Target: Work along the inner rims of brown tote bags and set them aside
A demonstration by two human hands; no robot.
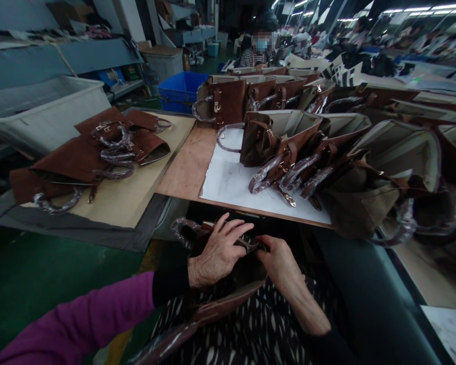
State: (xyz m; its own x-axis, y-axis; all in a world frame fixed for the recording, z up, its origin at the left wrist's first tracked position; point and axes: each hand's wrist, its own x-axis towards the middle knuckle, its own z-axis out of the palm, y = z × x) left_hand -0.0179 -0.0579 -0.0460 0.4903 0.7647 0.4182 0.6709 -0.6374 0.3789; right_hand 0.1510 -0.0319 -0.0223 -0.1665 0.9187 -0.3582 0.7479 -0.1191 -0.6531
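Note:
A brown handbag [231, 301] lies across the lap, its mouth facing up and its handles wrapped in clear plastic. My left hand [216, 251] rests over the bag's far side, with its fingers stretched out and the thumb near the rim. Close by on the right, my right hand [283, 263] pinches the bag's edge, close to a small strap or fitting that is too dark to make out. The hands cover much of the bag's far part.
Several brown handbags [281, 152] stand on the table [182, 172] ahead. More bags [72, 157] lie piled on a board at left. Behind are a blue bin [178, 94] and a white tub [53, 101]. A masked person [256, 53] sits beyond the table.

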